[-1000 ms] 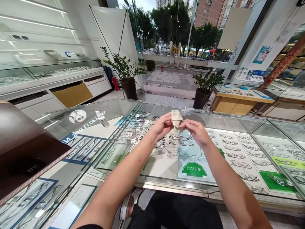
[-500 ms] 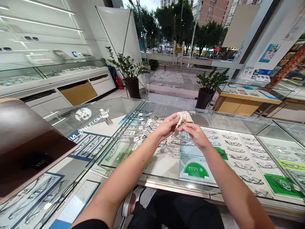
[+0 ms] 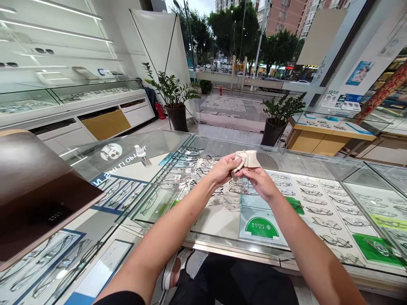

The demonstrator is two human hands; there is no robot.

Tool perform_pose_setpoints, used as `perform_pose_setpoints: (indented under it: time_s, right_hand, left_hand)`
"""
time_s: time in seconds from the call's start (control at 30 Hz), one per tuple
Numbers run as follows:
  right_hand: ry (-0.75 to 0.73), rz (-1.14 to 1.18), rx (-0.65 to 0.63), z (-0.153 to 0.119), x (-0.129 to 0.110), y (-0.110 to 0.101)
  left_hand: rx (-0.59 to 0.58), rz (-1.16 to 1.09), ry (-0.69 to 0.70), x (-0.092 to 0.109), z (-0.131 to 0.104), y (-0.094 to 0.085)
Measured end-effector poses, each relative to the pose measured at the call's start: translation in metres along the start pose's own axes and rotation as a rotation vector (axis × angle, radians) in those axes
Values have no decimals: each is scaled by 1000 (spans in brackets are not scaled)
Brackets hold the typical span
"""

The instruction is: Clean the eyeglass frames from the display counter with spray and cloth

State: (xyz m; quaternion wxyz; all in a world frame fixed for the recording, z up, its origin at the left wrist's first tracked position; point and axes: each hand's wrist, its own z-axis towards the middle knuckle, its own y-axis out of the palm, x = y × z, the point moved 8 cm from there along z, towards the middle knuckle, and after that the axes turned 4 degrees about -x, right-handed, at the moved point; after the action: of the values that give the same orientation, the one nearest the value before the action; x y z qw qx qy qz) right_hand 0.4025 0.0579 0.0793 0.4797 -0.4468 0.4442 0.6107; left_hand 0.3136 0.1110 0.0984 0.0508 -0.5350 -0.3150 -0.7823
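My left hand [image 3: 226, 168] is closed on a beige cleaning cloth [image 3: 252, 159], thumb pressed on its left part. A thin wire rim of eyeglasses [image 3: 244, 153] shows against the cloth, mostly covered by the cloth and fingers. Close beside it, my right hand [image 3: 260, 181] pinches the lower side of the glasses, fingertips almost meeting those of my left hand. Both hands are above the glass display counter [image 3: 216, 237], in which rows of eyeglasses lie.
A small spray bottle [image 3: 142, 156] stands on the glass at the left. Nearer, a dark brown panel [image 3: 41, 199] juts over the counter. Two potted plants [image 3: 177, 114] stand beyond it, before a glass door. A green MOHOE card [image 3: 262, 227] lies inside the case.
The cloth has spread out to the right and lies flatter over the glasses. My hands have shifted only slightly; the right fingers are a little lower.
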Motion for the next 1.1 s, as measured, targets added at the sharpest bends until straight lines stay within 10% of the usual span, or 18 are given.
perform_pose_setpoints:
  time_s: [1.1]
  right_hand:
    - [-6, 40, 152, -2, 0, -10]
  left_hand:
    - [52, 9, 77, 5, -3, -2]
